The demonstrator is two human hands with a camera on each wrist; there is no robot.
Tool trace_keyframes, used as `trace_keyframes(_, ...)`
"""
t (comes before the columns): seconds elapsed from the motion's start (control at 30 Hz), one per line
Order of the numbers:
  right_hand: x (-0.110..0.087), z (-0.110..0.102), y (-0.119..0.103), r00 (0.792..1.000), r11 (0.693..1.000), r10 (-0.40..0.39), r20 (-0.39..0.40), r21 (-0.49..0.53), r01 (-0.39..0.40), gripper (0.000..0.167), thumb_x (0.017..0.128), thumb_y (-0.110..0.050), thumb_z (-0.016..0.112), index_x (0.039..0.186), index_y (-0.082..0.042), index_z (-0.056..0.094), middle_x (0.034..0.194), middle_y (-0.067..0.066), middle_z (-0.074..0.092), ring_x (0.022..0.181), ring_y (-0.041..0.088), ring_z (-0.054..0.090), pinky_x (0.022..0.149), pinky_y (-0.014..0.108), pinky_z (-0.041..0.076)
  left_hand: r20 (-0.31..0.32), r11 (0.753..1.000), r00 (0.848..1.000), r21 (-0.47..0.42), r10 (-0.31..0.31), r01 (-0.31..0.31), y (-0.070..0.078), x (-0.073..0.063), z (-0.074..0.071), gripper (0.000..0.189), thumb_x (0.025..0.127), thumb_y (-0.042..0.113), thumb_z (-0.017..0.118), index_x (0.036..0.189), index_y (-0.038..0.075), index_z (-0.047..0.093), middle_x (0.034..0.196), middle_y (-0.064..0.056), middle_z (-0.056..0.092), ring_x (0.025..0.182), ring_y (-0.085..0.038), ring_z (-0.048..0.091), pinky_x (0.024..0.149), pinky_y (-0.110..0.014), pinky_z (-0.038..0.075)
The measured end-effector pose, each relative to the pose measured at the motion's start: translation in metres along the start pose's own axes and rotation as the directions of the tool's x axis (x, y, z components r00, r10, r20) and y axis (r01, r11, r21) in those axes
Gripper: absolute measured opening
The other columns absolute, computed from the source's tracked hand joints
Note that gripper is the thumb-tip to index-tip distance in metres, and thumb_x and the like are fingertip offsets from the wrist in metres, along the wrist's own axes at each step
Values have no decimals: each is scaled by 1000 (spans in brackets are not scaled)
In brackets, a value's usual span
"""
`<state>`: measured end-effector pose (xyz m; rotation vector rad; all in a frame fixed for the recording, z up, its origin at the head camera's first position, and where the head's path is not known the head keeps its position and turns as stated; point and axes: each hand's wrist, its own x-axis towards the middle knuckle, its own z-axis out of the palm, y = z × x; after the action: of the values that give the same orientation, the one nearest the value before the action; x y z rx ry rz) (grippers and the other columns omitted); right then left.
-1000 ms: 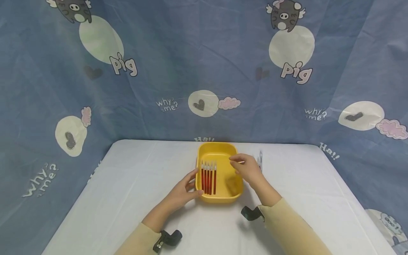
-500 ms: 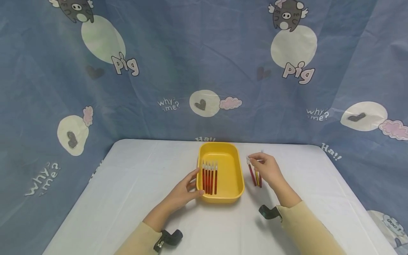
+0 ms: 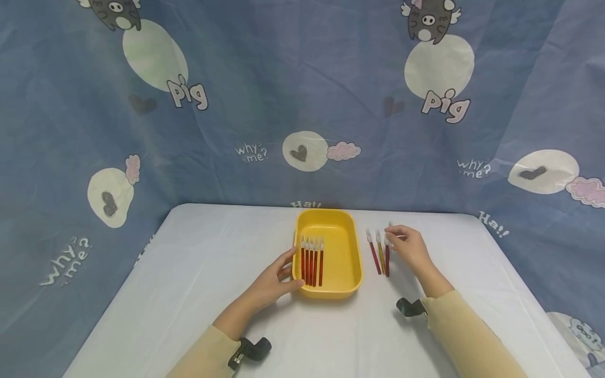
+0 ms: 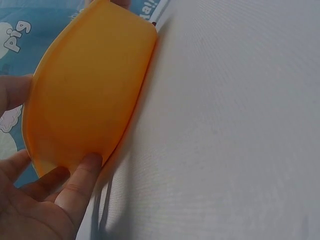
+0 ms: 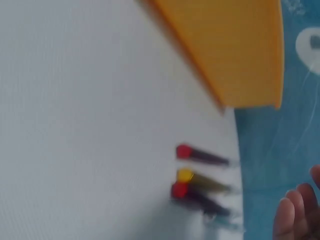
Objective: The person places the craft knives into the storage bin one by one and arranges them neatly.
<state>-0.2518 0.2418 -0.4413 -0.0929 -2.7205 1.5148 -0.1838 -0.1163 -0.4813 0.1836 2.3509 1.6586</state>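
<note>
My left hand point(image 3: 270, 284) holds the yellow tray point(image 3: 356, 249) at its left side. Its thumb lies on the near-left rim, and its fingers touch the outer wall, as the left wrist view shows. Inside the tray, several slim red pen-like sticks point(image 3: 311, 265) with pale tapered tips lie side by side. To the tray's right, my right hand point(image 3: 412, 249) is over the loose ones, thumb and fingertips close to the rightmost pale tips. A red stick point(image 3: 374, 257), a yellow stick point(image 3: 380, 254) and another red stick point(image 3: 387, 262) lie there. The right wrist view shows its fingers point(image 5: 285, 220) holding nothing.
A white cloth point(image 3: 189, 273) covers the table, whose far edge meets a blue printed curtain point(image 3: 264, 94). A black wrist-camera mount sits at each sleeve. In the right wrist view, a clear piece point(image 5: 220, 222) lies beside the sticks, blurred.
My right hand has moved from over the tray rightward to the loose sticks, then farther right to the rightmost tips. The left hand stays at the tray.
</note>
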Motion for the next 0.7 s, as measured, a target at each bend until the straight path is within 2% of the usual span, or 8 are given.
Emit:
trace_keyframes(0.37,19,-1,23,999,998,42,-18,-46,-43,33,102,-17,55,127,3,63,127,25,61,110,33,62,79,25,53,-5,1000,1000,3,1,-1,-2,1,-1,90,83,33,82,157,35,30,161,-7,33,141,-36,41,107,-58,41)
trace_keyframes(0.53,26,-2,30,997,996,81,6,-37,-80,35,104,-17,52,131,3,60,132,26,57,110,34,62,82,30,57,1,1000,1000,0,-2,2,0,-1,-1,91,84,32,82,158,34,29,162,-8,32,141,-37,41,107,-58,41)
trace_keyframes(0.7,31,-2,36,991,992,116,61,-48,-113,35,104,-13,49,133,5,57,136,28,55,109,35,63,87,37,57,1,1000,1000,14,-7,7,2,-1,0,90,85,32,81,157,35,29,162,-7,32,141,-37,41,107,-58,41)
